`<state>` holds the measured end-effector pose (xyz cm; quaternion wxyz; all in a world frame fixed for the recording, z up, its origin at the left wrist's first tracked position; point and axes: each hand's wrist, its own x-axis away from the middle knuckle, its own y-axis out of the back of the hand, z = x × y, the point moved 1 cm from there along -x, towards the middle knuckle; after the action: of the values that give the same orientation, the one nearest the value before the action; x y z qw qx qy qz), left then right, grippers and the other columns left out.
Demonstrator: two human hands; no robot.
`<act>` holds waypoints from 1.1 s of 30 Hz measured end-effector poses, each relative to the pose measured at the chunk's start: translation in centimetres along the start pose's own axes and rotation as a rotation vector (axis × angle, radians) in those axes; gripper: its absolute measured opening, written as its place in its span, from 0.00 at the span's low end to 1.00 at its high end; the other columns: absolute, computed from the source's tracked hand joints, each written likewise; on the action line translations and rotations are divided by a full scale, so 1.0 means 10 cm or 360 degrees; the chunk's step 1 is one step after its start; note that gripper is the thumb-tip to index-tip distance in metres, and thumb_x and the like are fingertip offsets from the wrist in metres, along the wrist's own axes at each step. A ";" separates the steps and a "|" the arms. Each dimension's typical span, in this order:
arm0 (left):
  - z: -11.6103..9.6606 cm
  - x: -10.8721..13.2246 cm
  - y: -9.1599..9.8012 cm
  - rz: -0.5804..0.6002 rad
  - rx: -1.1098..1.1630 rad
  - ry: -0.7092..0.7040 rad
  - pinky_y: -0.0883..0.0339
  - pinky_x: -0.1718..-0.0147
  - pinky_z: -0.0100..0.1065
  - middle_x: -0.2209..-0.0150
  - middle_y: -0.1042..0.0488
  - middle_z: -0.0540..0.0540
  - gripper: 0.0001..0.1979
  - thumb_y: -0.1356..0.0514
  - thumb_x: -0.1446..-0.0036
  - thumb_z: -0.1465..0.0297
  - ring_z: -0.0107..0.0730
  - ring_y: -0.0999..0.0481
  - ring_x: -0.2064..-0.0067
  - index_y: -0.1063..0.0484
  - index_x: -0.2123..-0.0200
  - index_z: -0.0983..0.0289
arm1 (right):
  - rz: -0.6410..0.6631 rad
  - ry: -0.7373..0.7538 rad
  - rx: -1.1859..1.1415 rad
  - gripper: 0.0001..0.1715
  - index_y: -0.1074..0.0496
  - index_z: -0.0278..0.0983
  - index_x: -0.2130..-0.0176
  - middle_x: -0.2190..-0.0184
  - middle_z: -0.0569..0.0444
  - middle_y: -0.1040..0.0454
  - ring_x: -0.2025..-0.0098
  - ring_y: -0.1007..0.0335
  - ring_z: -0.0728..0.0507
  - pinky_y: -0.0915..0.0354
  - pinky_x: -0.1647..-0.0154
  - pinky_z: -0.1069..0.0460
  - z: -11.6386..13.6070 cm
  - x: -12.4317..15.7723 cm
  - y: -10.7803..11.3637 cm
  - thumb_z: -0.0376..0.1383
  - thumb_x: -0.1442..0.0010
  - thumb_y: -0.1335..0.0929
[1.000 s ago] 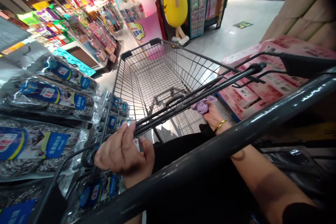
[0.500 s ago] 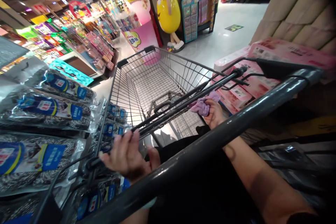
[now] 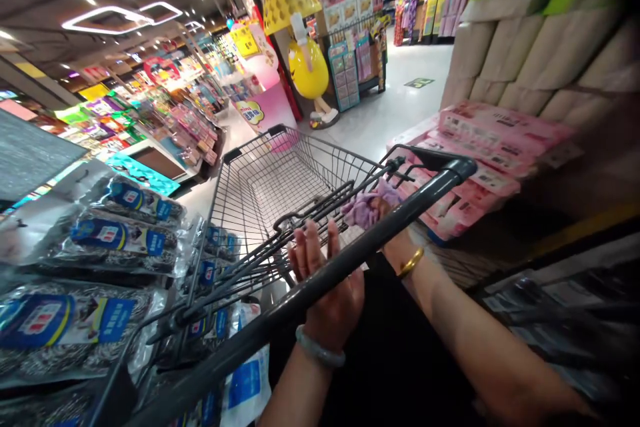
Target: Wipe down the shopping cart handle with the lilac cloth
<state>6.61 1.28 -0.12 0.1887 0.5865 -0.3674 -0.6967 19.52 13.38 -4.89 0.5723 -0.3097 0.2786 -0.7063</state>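
A dark shopping cart [image 3: 280, 177] stands in front of me, its wire basket pointing away and its thick handle [image 3: 265, 325] running slantwise across the view. My left hand [image 3: 333, 300] is beneath and beyond the handle with fingers stretched out, holding nothing; the bar hides part of it. Whether it touches the bar I cannot tell. Between the handle and the basket's near rim, my right hand [image 3: 386, 213] grips a crumpled purple cloth [image 3: 361, 209]. A pale bangle circles my left wrist, a gold one my right.
Packs of steel-wool-like scrubbers [image 3: 110, 237] hang close on the left. At right, pink boxes [image 3: 480, 140] lie stacked below wrapped paper rolls [image 3: 520, 47]. Beyond the cart stand a pink display [image 3: 270, 103] and a yellow egg-shaped figure [image 3: 309, 70] on the shop floor.
My left hand has moved right, from the basket's near rim toward my right hand. The right hand, still on the cloth, is closer to the handle. The view has tilted up.
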 end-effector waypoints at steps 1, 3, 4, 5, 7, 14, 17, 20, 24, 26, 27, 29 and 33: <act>-0.04 -0.04 -0.02 0.0024 0.0027 -0.0054 0.52 0.29 0.62 0.25 0.54 0.68 0.42 0.40 0.38 0.70 0.61 0.54 0.25 0.55 0.25 0.64 | -0.0006 0.0025 -0.0021 0.15 0.39 0.42 0.75 0.80 0.61 0.33 0.78 0.38 0.50 0.33 0.77 0.54 0.04 0.04 -0.04 0.39 0.50 0.28; -0.11 -0.17 -0.06 0.0051 0.0055 -0.0158 0.52 0.28 0.56 0.27 0.45 0.65 0.39 0.41 0.37 0.71 0.54 0.51 0.25 0.51 0.26 0.64 | -0.0038 0.0084 -0.0059 0.14 0.36 0.42 0.73 0.78 0.63 0.31 0.77 0.38 0.52 0.34 0.76 0.56 0.15 0.14 -0.10 0.35 0.54 0.27; -0.14 -0.26 -0.08 0.0049 0.0054 -0.0196 0.53 0.27 0.54 0.28 0.43 0.64 0.38 0.42 0.37 0.71 0.52 0.51 0.25 0.50 0.26 0.64 | -0.0022 0.0098 -0.0067 0.13 0.35 0.42 0.71 0.77 0.63 0.30 0.76 0.37 0.52 0.34 0.76 0.56 0.22 0.19 -0.12 0.33 0.54 0.26; -0.16 -0.35 -0.10 0.0041 0.0044 -0.0218 0.54 0.27 0.53 0.28 0.42 0.64 0.37 0.42 0.36 0.71 0.51 0.51 0.25 0.49 0.27 0.65 | 0.0026 0.0097 -0.0074 0.12 0.33 0.41 0.71 0.76 0.63 0.29 0.76 0.36 0.52 0.33 0.75 0.57 0.30 0.24 -0.14 0.33 0.54 0.27; -0.18 -0.52 -0.13 0.0021 0.0017 -0.0194 0.56 0.27 0.55 0.28 0.43 0.65 0.35 0.43 0.35 0.70 0.51 0.51 0.25 0.47 0.28 0.68 | 0.0160 0.0084 -0.0087 0.07 0.31 0.40 0.71 0.75 0.60 0.27 0.73 0.32 0.50 0.30 0.71 0.55 0.46 0.34 -0.15 0.35 0.51 0.27; -0.19 -0.73 -0.18 0.0200 0.0069 -0.0084 0.54 0.28 0.54 0.31 0.36 0.65 0.32 0.45 0.36 0.69 0.50 0.38 0.30 0.43 0.30 0.68 | 0.0124 0.0128 -0.0056 0.04 0.27 0.39 0.69 0.70 0.56 0.23 0.66 0.26 0.45 0.27 0.64 0.51 0.80 0.64 0.01 0.36 0.49 0.28; -0.21 -0.71 -0.18 0.0194 0.0046 -0.0081 0.53 0.29 0.53 0.32 0.36 0.67 0.34 0.44 0.38 0.68 0.51 0.38 0.31 0.43 0.30 0.70 | -0.0062 0.0293 0.0049 0.07 0.30 0.39 0.69 0.73 0.59 0.29 0.73 0.33 0.49 0.32 0.72 0.54 0.83 0.86 0.10 0.32 0.50 0.28; -0.23 -0.69 -0.20 0.0172 0.0035 -0.0022 0.52 0.29 0.52 0.32 0.35 0.66 0.35 0.43 0.39 0.68 0.51 0.37 0.32 0.42 0.30 0.69 | -0.0137 0.0563 0.0197 0.14 0.29 0.42 0.62 0.68 0.60 0.29 0.69 0.33 0.50 0.32 0.69 0.54 0.90 1.08 0.16 0.31 0.49 0.27; -0.26 -0.68 -0.21 0.0119 0.0055 0.0015 0.52 0.29 0.52 0.32 0.35 0.64 0.33 0.43 0.39 0.68 0.50 0.37 0.31 0.38 0.31 0.68 | -0.0244 0.1349 0.0711 0.12 0.30 0.42 0.57 0.59 0.54 0.28 0.57 0.30 0.45 0.30 0.49 0.45 1.16 1.16 0.14 0.34 0.43 0.28; -0.26 -0.67 -0.20 0.0107 0.0060 -0.0008 0.52 0.29 0.52 0.32 0.35 0.65 0.33 0.43 0.40 0.68 0.50 0.38 0.31 0.38 0.32 0.70 | -0.0329 0.1799 0.1037 0.13 0.30 0.42 0.57 0.56 0.52 0.29 0.50 0.31 0.41 0.34 0.40 0.39 1.28 1.15 0.07 0.34 0.42 0.28; -0.26 -0.66 -0.19 0.0107 0.0058 -0.0024 0.52 0.29 0.52 0.31 0.36 0.65 0.33 0.43 0.40 0.68 0.50 0.39 0.30 0.38 0.32 0.70 | -0.0310 0.1986 0.1208 0.13 0.30 0.42 0.57 0.56 0.51 0.29 0.48 0.32 0.40 0.36 0.39 0.38 1.32 1.15 0.03 0.34 0.43 0.27; -0.25 -0.64 -0.17 0.0115 0.0049 -0.0062 0.53 0.29 0.53 0.30 0.39 0.66 0.32 0.44 0.38 0.69 0.50 0.42 0.28 0.39 0.31 0.71 | -0.0023 0.2166 0.1597 0.14 0.29 0.43 0.57 0.56 0.50 0.27 0.48 0.31 0.38 0.35 0.41 0.38 1.36 1.15 -0.05 0.33 0.43 0.27; -0.31 -0.52 -0.08 0.0200 0.0075 -0.0111 0.55 0.29 0.60 0.30 0.39 0.71 0.32 0.45 0.35 0.68 0.54 0.45 0.27 0.42 0.31 0.73 | 0.0631 0.2034 0.2217 0.17 0.26 0.45 0.54 0.51 0.51 0.23 0.45 0.30 0.37 0.40 0.36 0.37 1.42 1.12 -0.12 0.32 0.43 0.28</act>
<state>10.91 4.52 2.67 0.2053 0.5419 -0.4262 -0.6947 27.82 2.11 6.61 0.4769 0.5947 0.1031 -0.6390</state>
